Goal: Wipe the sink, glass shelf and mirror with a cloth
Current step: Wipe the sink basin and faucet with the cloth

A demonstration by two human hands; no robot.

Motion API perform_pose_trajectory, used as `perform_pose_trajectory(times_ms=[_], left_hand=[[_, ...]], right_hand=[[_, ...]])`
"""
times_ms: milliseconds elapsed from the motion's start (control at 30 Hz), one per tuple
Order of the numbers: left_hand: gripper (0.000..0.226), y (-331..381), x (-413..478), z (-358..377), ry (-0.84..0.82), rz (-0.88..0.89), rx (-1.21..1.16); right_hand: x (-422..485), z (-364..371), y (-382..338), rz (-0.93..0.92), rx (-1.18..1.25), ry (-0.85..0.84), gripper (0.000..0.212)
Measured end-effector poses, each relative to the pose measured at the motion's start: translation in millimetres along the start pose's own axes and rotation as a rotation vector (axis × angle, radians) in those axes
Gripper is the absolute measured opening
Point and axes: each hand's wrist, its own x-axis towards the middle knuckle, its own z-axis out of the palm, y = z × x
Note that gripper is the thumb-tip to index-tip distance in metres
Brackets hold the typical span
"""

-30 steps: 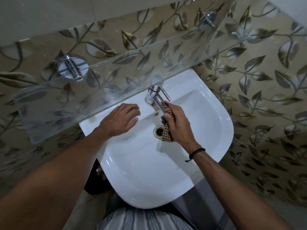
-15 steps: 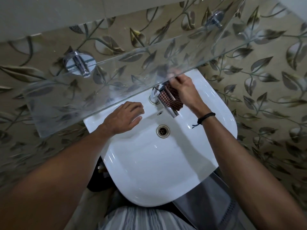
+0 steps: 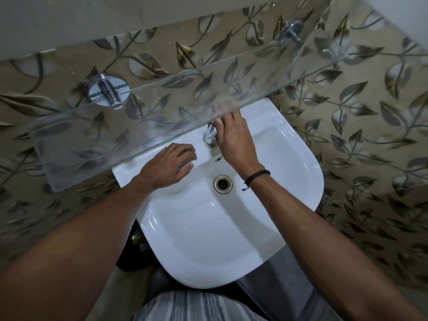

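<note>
A white sink (image 3: 208,228) hangs on a leaf-patterned wall, with a glass shelf (image 3: 139,117) above its back edge. My right hand (image 3: 234,140) is wrapped over the chrome tap (image 3: 209,138), and its fingertips reach under the shelf. The checked cloth seen in this hand earlier is hidden beneath the palm. My left hand (image 3: 169,163) rests flat on the sink's back left rim, holding nothing, fingers slightly apart. The drain (image 3: 222,183) lies bare between my two wrists.
Two chrome brackets (image 3: 106,90) (image 3: 290,33) hold the shelf to the wall. A plain grey panel (image 3: 69,19) runs above the patterned tiles. The shelf overhangs the tap closely. Dark objects (image 3: 136,256) sit on the floor under the sink's left side.
My right hand has moved from the spout tip near the drain up to the tap's base under the shelf; the cloth has gone out of sight. My left hand has stayed put.
</note>
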Motion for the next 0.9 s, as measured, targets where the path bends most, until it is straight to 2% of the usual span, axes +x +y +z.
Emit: perform_pose_trajectory(times_ms=[67,167,267,333,400,433,500,600,700,800,900], left_hand=[[0.024,-1,0,0,0.003,0.01,0.001],[0.024,-1,1,0,-0.005,0.012,-0.011],[0.024,-2,1,1,-0.002,0.007,-0.023],[0.025,-1,-1,1,0.003,0.016,-0.02],[0.025,0,-1,0,-0.004,0.018,-0.016],[0.025,0,0,-1,-0.01,0.014,-0.017],[0.026,0,1,-1,-0.01,0.012,-0.02],[0.027,0,1,-1,0.005,0.02,-0.015],[0.026,0,0,0,0.002,0.016,-0.006],[0.026,1,-1,-2,-0.004,0.001,-0.007],[0.025,3,1,-3,0.005,0.013,-0.013]], right_hand=[[-18,-1,1,-0.021,-0.05,0.066,0.036],[-27,1,4,-0.026,-0.128,0.085,0.045],[-24,-11,2,-0.043,-0.051,0.146,0.039],[-22,-23,2,-0.151,-0.085,0.272,0.036],[-13,-29,0,-0.311,-0.203,0.327,0.041],[-4,-28,-1,-0.385,-0.261,0.31,0.044],[16,-17,-2,-0.476,-0.383,0.172,0.045],[33,3,-3,-0.525,-0.641,-0.09,0.047],[39,7,-7,-0.568,-0.845,-0.235,0.051],[50,-2,-22,-0.638,-0.929,-0.279,0.05],[58,1,-24,-0.559,-0.913,-0.45,0.037]])
